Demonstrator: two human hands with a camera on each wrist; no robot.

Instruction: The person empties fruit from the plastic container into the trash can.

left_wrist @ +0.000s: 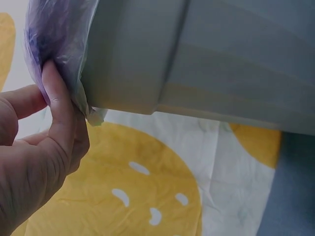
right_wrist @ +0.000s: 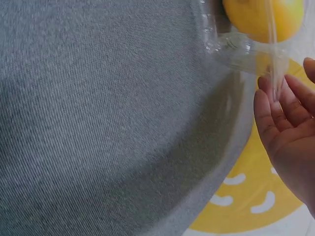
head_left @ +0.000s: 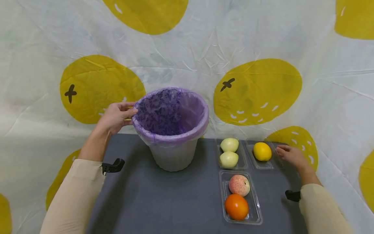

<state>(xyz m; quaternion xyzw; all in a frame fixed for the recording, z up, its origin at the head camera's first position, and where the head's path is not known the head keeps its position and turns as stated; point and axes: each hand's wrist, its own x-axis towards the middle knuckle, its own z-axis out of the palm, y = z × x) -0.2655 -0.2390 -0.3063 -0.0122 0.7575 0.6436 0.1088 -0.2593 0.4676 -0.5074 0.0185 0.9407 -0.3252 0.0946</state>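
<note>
A pale trash can (head_left: 175, 156) stands on the dark table, lined with a purple plastic bag (head_left: 170, 138) folded over its rim. My left hand (head_left: 117, 117) pinches the bag-covered rim on the left side; in the left wrist view its fingers (left_wrist: 59, 103) lie against the bag. At the far right, a yellow fruit (head_left: 262, 151) sits in a clear plastic box (head_left: 264, 166). Beside that box is my right hand (head_left: 292, 156). Its fingers (right_wrist: 266, 115) are extended at a clear plastic edge (right_wrist: 275, 73) in the right wrist view, with the thumb apart.
Left of the yellow fruit, another clear box (head_left: 241, 165) holds two pale green fruits (head_left: 229, 152). Nearer, a third clear box (head_left: 254, 217) contains a peach (head_left: 239, 185) and a round orange fruit (head_left: 236, 207). A fruit-patterned cloth (head_left: 181, 52) hangs behind the table (head_left: 163, 204).
</note>
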